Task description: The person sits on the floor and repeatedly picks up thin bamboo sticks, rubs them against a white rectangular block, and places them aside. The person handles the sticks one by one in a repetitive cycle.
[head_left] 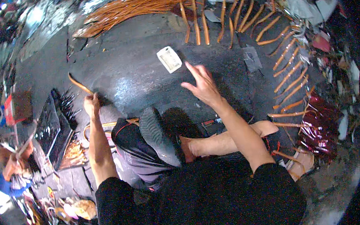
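My left hand (91,105) is closed round the lower end of a short curved brown stick (78,83), which points up and to the left. My right hand (204,86) is open above the dark floor, index finger stretched out and thumb spread, with nothing in it. Just beyond its index fingertip lies a white rounded rectangular thing (169,59), flat like a card or a phone; I cannot tell which. Whether the fingertip touches it is unclear. Similar curved brown sticks (288,77) are laid out in an arc on the floor from the far side round to the right.
A long bundle of thin brown rods (132,9) lies at the far side. On the left is a black glossy plastic sheet or bag (55,127), with another person (15,159) beyond it. A dark red plastic bag (320,128) lies at the right. My bent legs fill the near middle.
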